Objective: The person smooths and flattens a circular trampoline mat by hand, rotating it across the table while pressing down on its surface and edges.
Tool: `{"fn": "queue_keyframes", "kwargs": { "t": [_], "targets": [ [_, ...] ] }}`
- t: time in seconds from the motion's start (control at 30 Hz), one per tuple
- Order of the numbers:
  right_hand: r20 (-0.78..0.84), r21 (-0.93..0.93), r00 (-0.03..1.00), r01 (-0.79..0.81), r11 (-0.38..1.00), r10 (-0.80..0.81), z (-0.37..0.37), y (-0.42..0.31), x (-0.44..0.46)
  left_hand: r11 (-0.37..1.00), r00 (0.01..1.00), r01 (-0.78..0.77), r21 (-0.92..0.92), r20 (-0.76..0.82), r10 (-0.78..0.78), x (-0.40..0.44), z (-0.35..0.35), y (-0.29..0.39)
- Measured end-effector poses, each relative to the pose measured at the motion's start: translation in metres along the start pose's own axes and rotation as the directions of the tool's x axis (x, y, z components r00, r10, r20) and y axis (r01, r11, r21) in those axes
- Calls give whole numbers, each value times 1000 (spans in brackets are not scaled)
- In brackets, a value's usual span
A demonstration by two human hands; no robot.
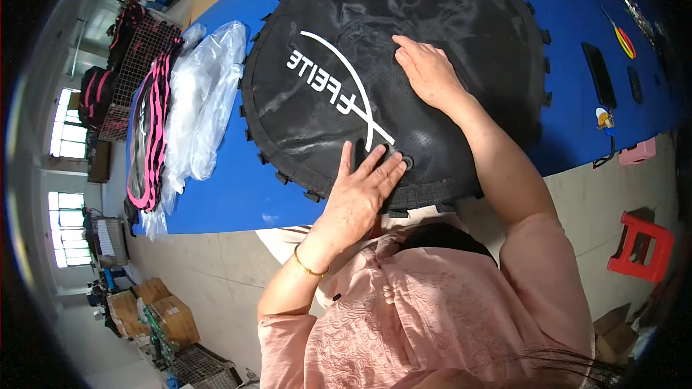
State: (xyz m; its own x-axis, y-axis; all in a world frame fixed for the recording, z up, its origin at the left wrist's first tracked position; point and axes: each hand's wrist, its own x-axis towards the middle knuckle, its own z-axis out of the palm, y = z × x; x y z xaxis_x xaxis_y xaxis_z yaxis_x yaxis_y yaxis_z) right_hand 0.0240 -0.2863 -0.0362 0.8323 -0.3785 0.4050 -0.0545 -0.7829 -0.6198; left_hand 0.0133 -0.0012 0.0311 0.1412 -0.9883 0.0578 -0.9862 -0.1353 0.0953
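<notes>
A large round black fabric mat (440, 0) with short tabs around its rim, like a trampoline mat, lies on the blue table (216, 212). White lettering and a curved white logo (353, 68) mark its left half. My left hand (360, 194), a bangle at its wrist, rests near the mat's front edge with fingers spread over the logo's lower end. Close to those fingertips is a small dark ring (408, 163). Farther in, right of the logo, my right hand (431, 75) lies flat with fingers stretched out. Neither hand grips anything.
Clear plastic bags (205, 94) and pink-striped black pieces (148, 130) lie at the table's left. To the right are a black phone (598, 74) and a red-yellow tool (624, 42). A red stool (641, 246) and cardboard boxes (173, 317) stand on the floor.
</notes>
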Motion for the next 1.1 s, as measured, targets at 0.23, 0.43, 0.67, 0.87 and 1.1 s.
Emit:
{"fn": "queue_keyframes", "kwargs": {
  "t": [0.23,0.43,0.67,0.87,1.1],
  "targets": [
    [-27,-11,1000,7,1000,-7,2,0,1,985,989,140,98,-65,-134,5,12,-22],
    [-34,-7,999,-6,1000,6,1,-1,0,996,995,91,-9,-32,-92,-10,9,-14],
    [-17,-20,999,-27,999,27,-1,-6,1,990,990,139,3,19,-139,-39,-3,-2],
    [-38,-14,999,-5,1000,5,5,2,1,986,986,167,-23,11,-167,-45,-7,-10],
    [-41,-12,999,16,1000,-17,4,1,0,985,997,11,-174,-76,-25,-4,8,12]
  ]
}}
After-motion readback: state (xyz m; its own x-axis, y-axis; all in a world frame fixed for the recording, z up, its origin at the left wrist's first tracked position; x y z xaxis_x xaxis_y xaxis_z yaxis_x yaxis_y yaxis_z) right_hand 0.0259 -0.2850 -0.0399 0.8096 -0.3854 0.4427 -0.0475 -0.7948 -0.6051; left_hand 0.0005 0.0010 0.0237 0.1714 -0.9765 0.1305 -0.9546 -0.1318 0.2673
